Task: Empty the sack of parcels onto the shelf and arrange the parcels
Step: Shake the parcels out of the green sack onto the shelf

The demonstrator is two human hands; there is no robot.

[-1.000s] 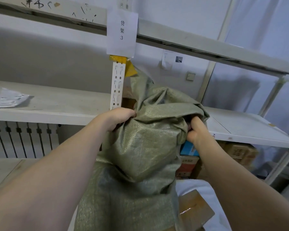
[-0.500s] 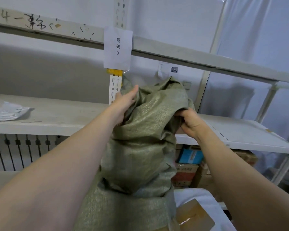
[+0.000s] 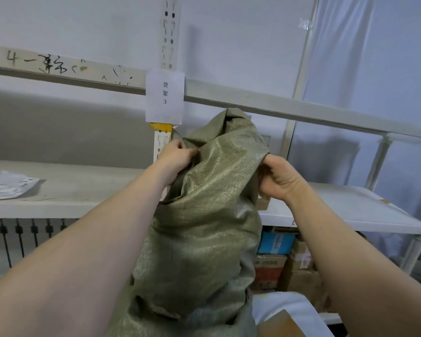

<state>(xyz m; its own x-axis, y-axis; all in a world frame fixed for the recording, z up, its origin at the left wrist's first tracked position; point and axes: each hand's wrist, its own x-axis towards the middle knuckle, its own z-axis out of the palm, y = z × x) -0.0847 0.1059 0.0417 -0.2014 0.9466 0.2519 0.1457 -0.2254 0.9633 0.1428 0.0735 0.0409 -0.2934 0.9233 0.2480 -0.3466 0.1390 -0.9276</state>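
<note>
Sack: the olive woven sack (image 3: 204, 215) stands upright against the front edge of the shelf (image 3: 83, 190), and its bunched top rises above the shelf board.
Left hand: the left hand (image 3: 175, 159) has its fingers curled, pinching a fold of the sack's upper left side, above the shelf.
Right hand: the right hand (image 3: 280, 178) is clamped tight on the sack's upper right edge, over the shelf's front edge.
White packet: the white packet (image 3: 11, 186) lies flat on the shelf, far left.
Paper sign: the paper sign (image 3: 165, 96) hangs on the post above the shelf.
Boxes: the boxes (image 3: 275, 244) are stacked under the shelf.
</note>
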